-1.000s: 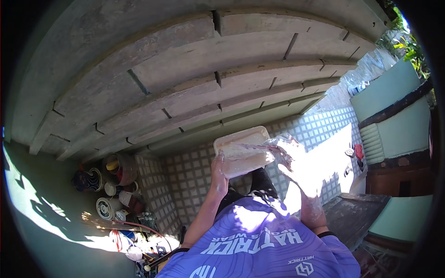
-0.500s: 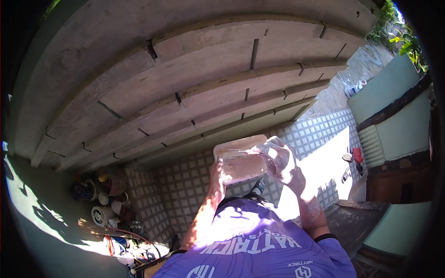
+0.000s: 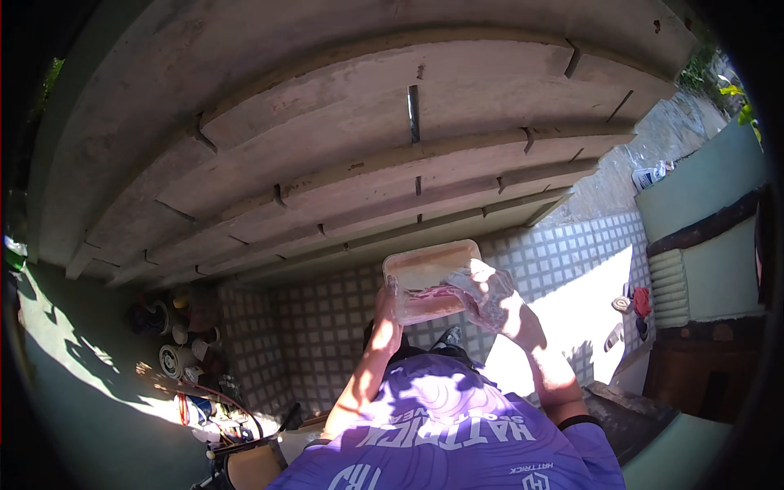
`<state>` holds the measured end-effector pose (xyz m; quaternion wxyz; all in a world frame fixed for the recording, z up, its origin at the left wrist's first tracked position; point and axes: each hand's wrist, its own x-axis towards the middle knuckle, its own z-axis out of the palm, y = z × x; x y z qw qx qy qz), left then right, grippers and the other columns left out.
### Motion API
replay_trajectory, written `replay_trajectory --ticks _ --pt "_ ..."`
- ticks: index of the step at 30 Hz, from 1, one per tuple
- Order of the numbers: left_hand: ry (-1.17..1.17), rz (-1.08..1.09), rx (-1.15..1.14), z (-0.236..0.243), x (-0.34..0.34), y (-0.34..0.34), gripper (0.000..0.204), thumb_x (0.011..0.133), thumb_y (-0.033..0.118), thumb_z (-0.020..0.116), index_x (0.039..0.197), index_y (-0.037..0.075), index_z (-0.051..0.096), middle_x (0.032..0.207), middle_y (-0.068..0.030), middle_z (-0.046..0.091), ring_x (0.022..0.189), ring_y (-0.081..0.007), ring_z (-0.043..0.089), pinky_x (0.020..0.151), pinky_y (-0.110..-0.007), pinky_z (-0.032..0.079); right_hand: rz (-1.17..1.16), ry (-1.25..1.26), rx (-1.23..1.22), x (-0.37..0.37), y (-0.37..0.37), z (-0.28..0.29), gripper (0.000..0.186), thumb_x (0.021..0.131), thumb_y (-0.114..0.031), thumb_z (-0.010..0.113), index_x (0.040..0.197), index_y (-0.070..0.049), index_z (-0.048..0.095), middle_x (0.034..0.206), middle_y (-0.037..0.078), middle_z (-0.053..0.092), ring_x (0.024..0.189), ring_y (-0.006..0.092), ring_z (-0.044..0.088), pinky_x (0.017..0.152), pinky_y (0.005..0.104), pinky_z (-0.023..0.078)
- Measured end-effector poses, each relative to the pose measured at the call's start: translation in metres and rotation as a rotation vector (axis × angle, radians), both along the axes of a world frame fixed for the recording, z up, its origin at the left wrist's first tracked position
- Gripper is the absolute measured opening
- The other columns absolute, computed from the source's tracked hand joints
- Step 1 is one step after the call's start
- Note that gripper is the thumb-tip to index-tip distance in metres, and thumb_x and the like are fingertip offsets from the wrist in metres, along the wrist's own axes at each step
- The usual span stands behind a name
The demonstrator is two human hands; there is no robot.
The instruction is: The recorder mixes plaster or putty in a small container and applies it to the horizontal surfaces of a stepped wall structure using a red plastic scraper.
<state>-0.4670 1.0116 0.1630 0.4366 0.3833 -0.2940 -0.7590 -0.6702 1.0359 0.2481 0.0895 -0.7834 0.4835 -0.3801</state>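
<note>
the person is standing on a checkered tiled floor (image 3: 327,327) and holding a shallow, pale rectangular container (image 3: 430,278) out in front of the chest, roughly in the middle of the view and just below the lowest of the concrete steps (image 3: 367,163) that are filling the upper part of the picture. the container is tilting, with its open face turned toward the camera and its inside looking pale and pinkish.

the left hand (image 3: 387,306) is gripping the container's left short edge, fingers curled closed around the rim, the forearm rising from the lower edge of the view. the right hand (image 3: 494,298) is wrapped in a crumpled, clear plastic bag or film (image 3: 482,286) and is pressing against the container's right side; the fingers are bent around that end, though the plastic is hiding exactly how they are closing. both hands are touching the container, one at each end.

the person is wearing a purple shirt (image 3: 441,433) with white lettering, which is filling the bottom centre. sunlight is falling in a bright patch on the tiles to the right of the right forearm.

to the left, well apart from the hands, a cluster of round pots and cans (image 3: 175,335) is sitting against the foot of the steps, with tangled cords and small items lying below them. to the right, a pale green wall (image 3: 702,261) is standing, with a few small objects, one of them red (image 3: 642,302), lying on the floor near its base.
</note>
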Motion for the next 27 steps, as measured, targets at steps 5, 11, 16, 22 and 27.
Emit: replay_trajectory --ticks 5,11,16,22,27 --pt "-0.009 -0.066 0.069 0.008 -0.002 -0.046 0.06 0.095 0.05 0.04 0.13 0.001 0.042 0.124 -0.0105 0.052 0.113 -0.0186 0.051 0.097 -0.035 0.04 -0.195 -0.119 0.05 -0.012 -0.032 0.002 0.023 0.073 0.006 0.057 0.094 -0.003 0.061 0.082 0.014 0.061 0.073 0.0336 0.059 0.062 0.0373 0.049" --pt "-0.05 -0.329 0.018 0.003 -0.01 -0.113 0.06 0.096 0.05 0.034 0.135 0.004 0.037 0.131 -0.0112 0.048 0.119 -0.0216 0.048 0.101 -0.037 0.038 -0.21 -0.059 0.095 -0.002 -0.048 0.021 0.026 0.069 0.008 0.059 0.092 -0.002 0.061 0.082 0.012 0.062 0.08 0.0331 0.062 0.067 0.037 0.052" --pt "-0.015 -0.463 0.022 -0.008 -0.017 -0.138 0.06 0.097 0.049 0.033 0.136 0.003 0.035 0.13 -0.0121 0.048 0.118 -0.0227 0.049 0.101 -0.037 0.038 -0.345 0.0 0.221 -0.003 -0.071 0.027 0.027 0.064 0.007 0.06 0.089 -0.003 0.061 0.082 0.013 0.063 0.077 0.0316 0.062 0.068 0.0374 0.052" --pt "-0.011 -0.498 0.046 -0.013 -0.041 -0.153 0.064 0.095 0.051 0.035 0.136 0.003 0.035 0.129 -0.0135 0.049 0.117 -0.0231 0.05 0.1 -0.038 0.039 -0.415 -0.017 0.157 -0.023 -0.081 0.024 0.027 0.064 0.007 0.06 0.089 -0.002 0.06 0.081 0.013 0.063 0.076 0.0315 0.062 0.067 0.0378 0.051" --pt "0.002 -0.362 0.086 -0.012 -0.079 -0.145 0.061 0.094 0.051 0.04 0.13 0.001 0.04 0.122 -0.012 0.053 0.109 -0.0206 0.054 0.094 -0.035 0.043 -0.346 -0.05 0.057 -0.062 -0.078 0.018 0.021 0.069 0.005 0.059 0.09 -0.001 0.06 0.078 0.012 0.062 0.071 0.0314 0.059 0.062 0.0388 0.049"
